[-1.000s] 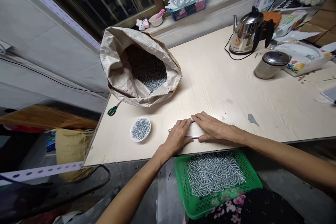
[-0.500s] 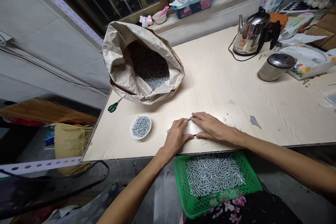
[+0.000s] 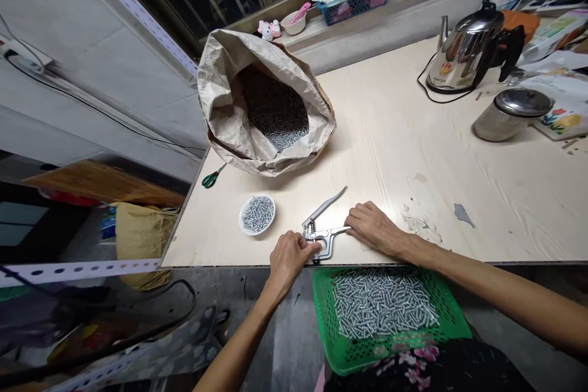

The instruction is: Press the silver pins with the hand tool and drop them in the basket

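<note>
Silver snap-fastener pliers point(image 3: 327, 244) lie near the table's front edge, their handles spread apart and a coil spring showing at the joint. My left hand point(image 3: 290, 253) is closed at the head end of the pliers, thumb and fingers pinching it. At the other side, my right hand point(image 3: 374, 228) has its curled fingertips on the end of the lower handle. The upper handle points up and away, touched by neither hand. A white bowl point(image 3: 242, 225) of small metal screw-like pieces point(image 3: 260, 213) stands to the left of the pliers.
A green basket point(image 3: 327, 334) of similar metal pieces sits below the table edge, by my lap. Behind the bowl stands a large open paper sack point(image 3: 220, 107) with metal pieces inside. Green-handled scissors point(image 3: 211, 179) lie left. A kettle point(image 3: 468, 52) and lidded canister point(image 3: 509, 116) stand right.
The pliers, mostly hidden under my hands before, now show with spread handles. My left hand has moved to their head, and my right hand to the lower handle's end. The view has shifted slightly.
</note>
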### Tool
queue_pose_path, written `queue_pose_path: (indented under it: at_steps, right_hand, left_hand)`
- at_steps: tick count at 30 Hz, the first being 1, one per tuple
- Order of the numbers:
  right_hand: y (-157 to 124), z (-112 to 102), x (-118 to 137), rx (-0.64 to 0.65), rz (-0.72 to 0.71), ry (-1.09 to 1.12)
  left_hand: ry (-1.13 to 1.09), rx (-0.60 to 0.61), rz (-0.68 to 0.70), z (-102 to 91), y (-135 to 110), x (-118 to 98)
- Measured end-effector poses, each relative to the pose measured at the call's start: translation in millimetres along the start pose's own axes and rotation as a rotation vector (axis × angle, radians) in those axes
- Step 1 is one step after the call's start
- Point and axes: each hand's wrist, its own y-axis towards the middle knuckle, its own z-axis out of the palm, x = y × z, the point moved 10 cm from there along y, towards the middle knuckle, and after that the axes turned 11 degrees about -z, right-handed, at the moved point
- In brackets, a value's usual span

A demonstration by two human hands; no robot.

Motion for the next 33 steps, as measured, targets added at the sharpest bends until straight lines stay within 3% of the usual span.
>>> queue_pose_path:
  at_steps: [7, 12, 16, 19, 21, 23, 26, 29, 33]
  right_hand:
    - [-2.7, -1.2, -19.4, -0.054, 0.038, 0.028]
    - [-3.0, -5.5, -28.1, -0.065, 0.093, 0.016]
    - [-4.1, -4.3, -27.3, -0.093, 0.075, 0.024]
    - [-5.3, -2.9, -26.5, -0.120, 0.061, 0.026]
    - [-5.8, -1.4, -25.9, -0.125, 0.052, 0.031]
    - [-6.1, -0.2, -25.5, -0.127, 0.047, 0.034]
    - [-6.4, 0.2, -25.0, -0.136, 0.043, 0.018]
    - [-6.2, 0.0, -24.5, -0.146, 0.040, 0.002]
    - [-5.9, -0.3, -24.9, -0.155, 0.043, 0.004]
  left_hand:
    - [-0.047, 0.069, -0.019, 3.6, 8.9, 4.1]
    - [-0.095, 0.023, 0.059, 1.7, 10.8, 7.7]
    - [-0.238, -0.050, 0.143, -7.1, -25.6, -3.2]
    - [-0.289, 0.066, 0.339, -1.8, -68.2, -29.0]
    - [-0.233, 0.016, 0.424, -11.9, -78.8, -34.8]
    - [-0.196, -0.173, 0.376, -40.0, -62.7, -19.7]
    - [-0.144, -0.470, 0.146, -88.3, -14.1, 25.9]
    - [-0.056, -0.529, 0.017, -107.0, 28.3, 51.4]
    - [0.082, -0.494, 0.015, -101.3, 45.9, 45.9]
